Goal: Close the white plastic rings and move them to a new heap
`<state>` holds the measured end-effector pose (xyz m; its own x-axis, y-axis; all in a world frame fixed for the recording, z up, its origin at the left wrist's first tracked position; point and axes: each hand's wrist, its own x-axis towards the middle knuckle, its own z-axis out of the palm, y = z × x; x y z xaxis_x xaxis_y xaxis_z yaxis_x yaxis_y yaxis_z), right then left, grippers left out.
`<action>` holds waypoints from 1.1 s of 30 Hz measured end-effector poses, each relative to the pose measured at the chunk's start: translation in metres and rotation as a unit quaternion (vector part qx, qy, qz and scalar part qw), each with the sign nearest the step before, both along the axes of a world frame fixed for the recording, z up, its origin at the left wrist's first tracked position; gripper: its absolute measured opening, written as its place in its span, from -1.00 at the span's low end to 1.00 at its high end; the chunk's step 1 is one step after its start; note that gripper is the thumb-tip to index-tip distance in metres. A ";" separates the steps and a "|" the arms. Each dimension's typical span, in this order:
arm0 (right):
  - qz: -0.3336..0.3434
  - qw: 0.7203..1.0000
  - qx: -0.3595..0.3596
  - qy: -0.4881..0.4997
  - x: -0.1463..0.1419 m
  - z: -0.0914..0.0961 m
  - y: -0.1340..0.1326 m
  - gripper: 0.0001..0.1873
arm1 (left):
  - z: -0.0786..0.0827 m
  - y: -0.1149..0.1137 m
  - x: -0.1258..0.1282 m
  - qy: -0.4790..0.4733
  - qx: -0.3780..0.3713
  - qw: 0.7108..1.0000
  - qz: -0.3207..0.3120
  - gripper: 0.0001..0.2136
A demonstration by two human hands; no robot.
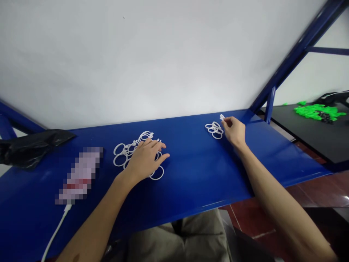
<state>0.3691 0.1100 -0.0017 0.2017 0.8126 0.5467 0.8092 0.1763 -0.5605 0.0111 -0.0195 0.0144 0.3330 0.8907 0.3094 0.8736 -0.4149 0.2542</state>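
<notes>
A loose pile of white plastic rings (120, 160) with small eyelet-like tabs lies on the blue tabletop. My left hand (145, 156) rests over the right part of this pile, fingers spread and palm down, hiding some of the rings. Over on the right, my right hand (235, 131) pinches a white plastic ring (222, 117) between thumb and fingertips; only a small part of it shows. Just left of those fingers sits a smaller group of white rings (215, 130), overlapping one another on the table.
A pixelated flat object (83, 174) with a white cable (56, 231) lies left of my left hand. Behind it is a black plastic bag (35, 145). Blue frame bars (294, 54) rise at the right. Beyond them, bright green pieces (316, 112) cover part of a black table (308, 138).
</notes>
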 end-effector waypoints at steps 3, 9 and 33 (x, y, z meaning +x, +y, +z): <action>-0.021 0.998 -0.056 0.017 0.009 -0.009 0.011 -0.74 | 0.000 -0.002 -0.001 0.013 -0.028 0.999 -0.011 -0.67; 0.035 0.996 -0.079 0.016 -0.001 -0.012 0.013 -0.79 | 0.003 -0.005 0.001 0.012 -0.064 0.998 -0.021 -0.71; 0.111 0.972 -0.131 -0.158 0.028 0.005 -0.009 -0.77 | 0.007 -0.004 -0.005 -0.017 -0.046 0.999 -0.018 -0.73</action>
<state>0.3970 0.1008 0.0029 -0.1386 0.9367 0.3215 0.9071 0.2504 -0.3383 0.0060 -0.0231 0.0218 0.3565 0.9033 0.2387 0.8483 -0.4200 0.3224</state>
